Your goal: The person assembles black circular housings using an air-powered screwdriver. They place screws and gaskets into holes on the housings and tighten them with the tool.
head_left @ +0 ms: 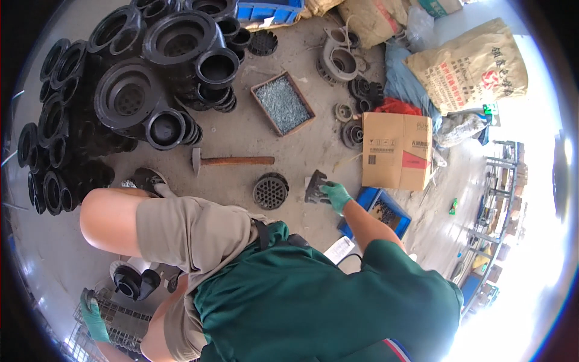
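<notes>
My right hand (336, 196), in a green glove, is closed on a black ribbed part (315, 187), perhaps a strainer, held above the floor. Left of it lies a round black perforated strainer (270, 192). A hammer (238, 161) with a wooden handle rests on the floor beyond. Beside my right forearm stands a blue bin (395, 211) with small dark pieces in it. At the lower left my gloved left hand (94, 317) appears curled on the edge of a black grid-sided crate (123, 320); its fingertips show only partly.
Black pump-like housings (129, 96) are piled at the left. A tray (256, 95) of small metal pieces sits ahead. A cardboard box (386, 151) stands at the right, with sacks (470, 66) behind it. A black elbow-shaped part (129, 282) lies near my leg.
</notes>
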### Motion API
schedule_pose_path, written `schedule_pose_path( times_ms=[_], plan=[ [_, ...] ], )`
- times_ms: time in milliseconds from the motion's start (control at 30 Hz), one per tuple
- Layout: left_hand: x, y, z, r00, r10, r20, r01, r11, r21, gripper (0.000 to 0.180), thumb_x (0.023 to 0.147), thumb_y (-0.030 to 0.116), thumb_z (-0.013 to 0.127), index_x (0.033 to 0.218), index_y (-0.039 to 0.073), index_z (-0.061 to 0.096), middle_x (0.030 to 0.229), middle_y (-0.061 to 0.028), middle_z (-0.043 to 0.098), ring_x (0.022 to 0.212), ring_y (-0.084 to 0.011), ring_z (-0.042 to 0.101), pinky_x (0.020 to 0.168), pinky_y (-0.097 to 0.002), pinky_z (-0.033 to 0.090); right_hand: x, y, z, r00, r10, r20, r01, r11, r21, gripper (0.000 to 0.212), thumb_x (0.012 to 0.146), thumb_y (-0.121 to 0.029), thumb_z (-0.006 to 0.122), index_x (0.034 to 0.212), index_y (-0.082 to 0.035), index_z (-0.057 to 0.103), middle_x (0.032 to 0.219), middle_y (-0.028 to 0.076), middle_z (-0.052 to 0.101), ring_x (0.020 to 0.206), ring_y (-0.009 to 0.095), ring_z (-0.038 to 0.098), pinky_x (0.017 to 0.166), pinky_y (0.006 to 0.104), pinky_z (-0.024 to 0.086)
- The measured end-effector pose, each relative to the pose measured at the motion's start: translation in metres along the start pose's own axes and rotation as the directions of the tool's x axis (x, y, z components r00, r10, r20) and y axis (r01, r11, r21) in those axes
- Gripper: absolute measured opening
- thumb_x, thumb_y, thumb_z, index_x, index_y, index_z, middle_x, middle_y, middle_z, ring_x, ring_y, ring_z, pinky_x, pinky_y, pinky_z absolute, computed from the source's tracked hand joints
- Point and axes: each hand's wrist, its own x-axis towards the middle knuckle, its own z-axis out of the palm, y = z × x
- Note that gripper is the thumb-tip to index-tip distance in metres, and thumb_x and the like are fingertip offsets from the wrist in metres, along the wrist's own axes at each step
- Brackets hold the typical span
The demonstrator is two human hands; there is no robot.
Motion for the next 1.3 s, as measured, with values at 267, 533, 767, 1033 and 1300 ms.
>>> schedule_pose_path(
  times_ms=[267,533,767,1033,1300],
  plan=[
    [-0.005,0.111,0.042,0.943,0.306,-0.128,-0.328,0.918,-0.223,0.063,0.098,0.027,0.064,0.149,-0.001,0.04,0.145,-0.0147,0.052,0.131,-0.0219,0.051,0.112,-0.0352,0.037,-0.203,-0.267,0.12,0.587,-0.559,0.586,0.433,0.828,0.357,0.069,0.084,-0.017,0.075,0.143,0.004,0.045,0.131,0.016,0.061,0.12,0.032,0.061,0.105,0.0501,0.048],
    [-0.063,0.212,0.073,0.727,0.644,-0.238,-0.63,0.486,-0.606,0.119,0.071,0.021,0.092,0.16,0.007,0.014,0.151,-0.0184,0.045,0.128,-0.0278,0.054,0.105,-0.0434,0.046,-0.284,-0.295,0.383,-0.222,-0.542,0.811,0.256,0.77,0.585,0.085,0.076,-0.017,0.083,0.146,0.008,0.041,0.145,0.024,0.051,0.133,0.037,0.053,0.113,0.0529,0.04],
    [-0.066,0.168,0.055,0.797,0.235,-0.556,-0.595,0.155,-0.788,0.121,0.064,0.005,0.092,0.159,0.016,0.017,0.145,-0.0104,0.047,0.122,-0.0194,0.054,0.104,-0.0395,0.05,-0.372,-0.234,0.594,-0.444,0.078,0.893,0.352,0.931,0.094,0.079,0.077,-0.02,0.084,0.141,0.003,0.046,0.135,0.017,0.059,0.126,0.032,0.057,0.109,0.0489,0.044],
    [-0.054,0.074,0.049,0.634,-0.126,-0.763,-0.699,0.329,-0.635,0.111,0.067,-0.006,0.086,0.156,0.014,0.024,0.14,-0.008,0.047,0.119,-0.0191,0.056,0.095,-0.037,0.059,-0.4,-0.172,0.706,-0.232,0.249,0.94,0.689,0.724,-0.022,0.07,0.088,-0.031,0.078,0.142,0.002,0.047,0.125,0.013,0.063,0.106,0.021,0.068,0.083,0.0358,0.062],
    [-0.023,0.031,0.039,0.673,-0.204,-0.711,-0.715,0.066,-0.696,0.082,0.085,0.01,0.077,0.153,0.014,0.032,0.131,-0.0117,0.045,0.115,-0.0273,0.057,0.09,-0.0465,0.061,-0.398,-0.15,0.747,-0.25,0.24,0.938,0.763,0.645,0.038,0.07,0.09,-0.027,0.075,0.145,0.004,0.044,0.132,0.015,0.059,0.118,0.026,0.061,0.094,0.0421,0.058]
  ],
)
